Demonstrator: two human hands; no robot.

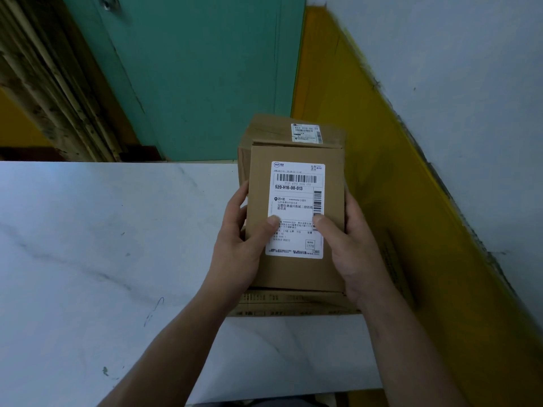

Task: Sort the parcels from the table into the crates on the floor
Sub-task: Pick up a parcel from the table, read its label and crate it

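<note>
Labelled cardboard parcel [295, 207] at frame centre, gripped by left hand [238, 245] and right hand [349, 248], over white tabletop [102, 245]; second parcel [273, 127] behind.

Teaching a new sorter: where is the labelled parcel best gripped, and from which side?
Grip the cardboard parcel by its two long side walls, left hand from the left, right hand from the right, thumbs on top. The walls are flat and parallel, and the shipping label faces up.

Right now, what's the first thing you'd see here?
A brown parcel with a big white label, held in the middle by the left hand and right hand. Beneath lies a white table, with a second parcel behind and a yellow wall strip at right.
</note>
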